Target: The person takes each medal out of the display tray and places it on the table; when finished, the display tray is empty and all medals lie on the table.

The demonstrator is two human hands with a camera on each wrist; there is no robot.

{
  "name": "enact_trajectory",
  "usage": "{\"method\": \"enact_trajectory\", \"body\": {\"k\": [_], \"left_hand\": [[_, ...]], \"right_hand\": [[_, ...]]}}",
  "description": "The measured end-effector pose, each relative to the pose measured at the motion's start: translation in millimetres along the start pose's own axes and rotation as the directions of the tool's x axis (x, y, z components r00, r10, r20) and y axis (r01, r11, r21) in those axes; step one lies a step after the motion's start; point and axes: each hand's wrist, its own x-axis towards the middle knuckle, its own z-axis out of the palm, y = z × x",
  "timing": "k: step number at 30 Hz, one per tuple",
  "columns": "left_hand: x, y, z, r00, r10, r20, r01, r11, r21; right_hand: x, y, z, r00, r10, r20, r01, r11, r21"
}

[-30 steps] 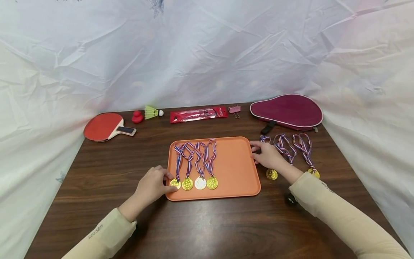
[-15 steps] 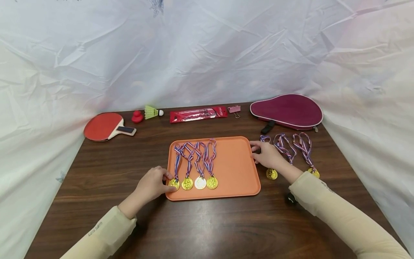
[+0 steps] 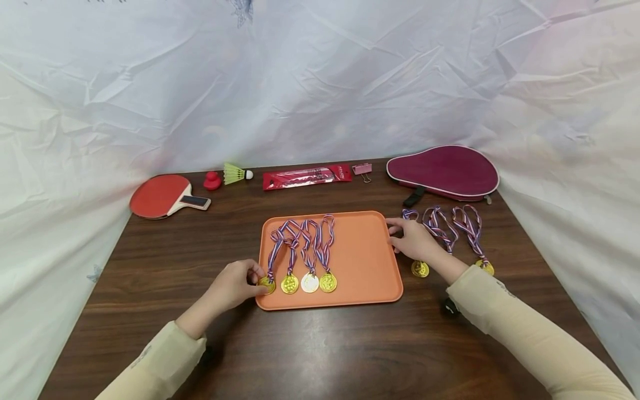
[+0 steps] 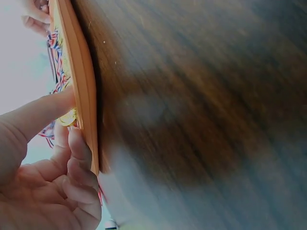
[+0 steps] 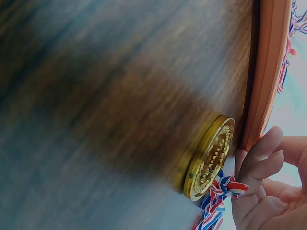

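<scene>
An orange tray (image 3: 360,261) lies mid-table with several ribboned medals in a row on its left half. My left hand (image 3: 259,280) pinches the leftmost gold medal (image 3: 267,285) at the tray's front left corner; its ribbon (image 3: 278,244) bends to the right. In the left wrist view a finger of the left hand (image 4: 72,124) reaches over the tray rim (image 4: 81,72) onto that medal (image 4: 68,117). My right hand (image 3: 396,233) rests with relaxed fingers against the tray's right rim. A gold medal (image 5: 211,158) lies on the table just below the right hand (image 5: 259,158), beside the tray (image 5: 266,72).
More medals (image 3: 486,268) with ribbons lie right of the tray. Along the back stand a red paddle (image 3: 162,195), a red toy (image 3: 212,180), a shuttlecock (image 3: 236,173), a red packet (image 3: 306,176), a pink clip (image 3: 362,169) and a maroon paddle case (image 3: 444,172). White sheets wall the table.
My left hand has drawn the leftmost medal toward the tray's left edge, and its ribbon now slants and bunches. The right hand has not moved.
</scene>
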Motion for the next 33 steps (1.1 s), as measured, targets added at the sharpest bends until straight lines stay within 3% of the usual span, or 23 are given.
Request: {"method": "enact_trajectory", "body": {"k": [7, 10, 14, 17, 23, 25, 27, 33], "left_hand": [[-1.6, -7.5, -12.6, 0.995, 0.071, 0.074, -0.063, 0.992, -0.113], [-3.2, -6.4, -25.1, 0.994, 0.097, 0.051, -0.089, 0.987, -0.132], [-2.8, -8.5, -45.7, 0.983, 0.168, -0.073, -0.173, 0.982, -0.076], [-1.7, -12.6, -61.9, 0.96, 0.21, -0.187, -0.214, 0.977, -0.003], [1.5, -23.5, -85.9, 0.906, 0.208, -0.369, -0.195, 0.978, 0.073], [2.5, -30.2, -87.9, 0.898, 0.19, -0.397, -0.172, 0.982, 0.082], [3.6, -38.8, -86.0, 0.904, 0.172, -0.392, -0.147, 0.985, 0.092], [2.5, -65.1, -69.1, 0.976, 0.06, -0.207, -0.046, 0.996, 0.071]], "right_hand": [[1.4, 1.2, -0.6, 1.0, -0.008, 0.007, 0.008, 1.0, -0.005], [2.0, 1.4, -0.3, 1.0, -0.006, 0.007, 0.006, 1.0, -0.011], [2.1, 1.5, -0.1, 1.0, -0.005, 0.006, 0.005, 1.0, -0.012], [1.9, 1.3, 0.3, 1.0, 0.0, 0.01, 0.001, 1.0, -0.011], [1.6, 1.3, 0.2, 1.0, 0.009, 0.012, -0.009, 1.0, -0.007], [1.8, 1.5, 0.1, 1.0, 0.008, 0.012, -0.008, 1.0, -0.008], [2.1, 1.7, 0.2, 1.0, 0.007, 0.012, -0.006, 1.0, -0.008], [2.8, 2.4, 1.3, 1.0, 0.004, 0.01, -0.004, 1.0, -0.008]]}}
